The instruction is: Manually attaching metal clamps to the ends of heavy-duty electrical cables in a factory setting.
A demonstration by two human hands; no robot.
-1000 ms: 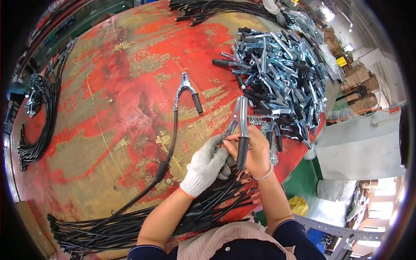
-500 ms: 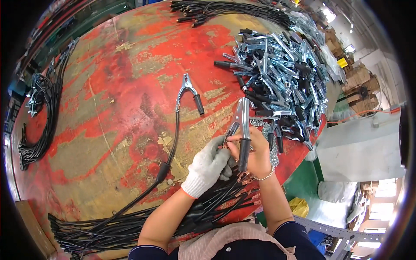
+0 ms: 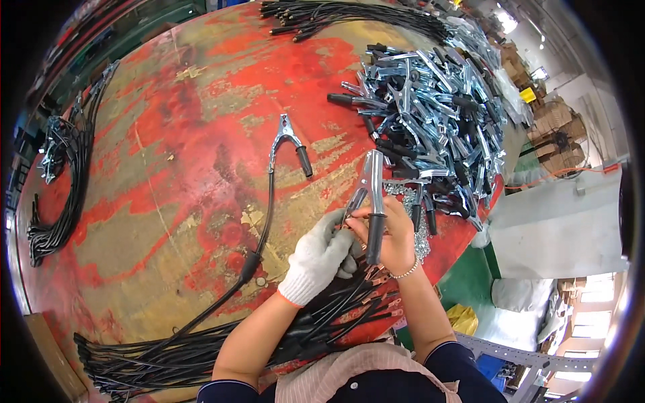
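- Your gloved left hand [image 3: 322, 252] is curling its fingers around the lower end of the clamp [image 3: 376, 191].
- Your bare right hand [image 3: 399, 238] is pinching that end with thumb and fingertip; finer detail is hiding.
- The clamp is standing between your hands, near the clamp pile [image 3: 430, 127].

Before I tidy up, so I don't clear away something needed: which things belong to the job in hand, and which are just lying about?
Seemingly the job's: held clamp, lugged cables, clamp pile, small metal parts, cabled clamp.

Seemingly lying about: yellow bag, pale sack.
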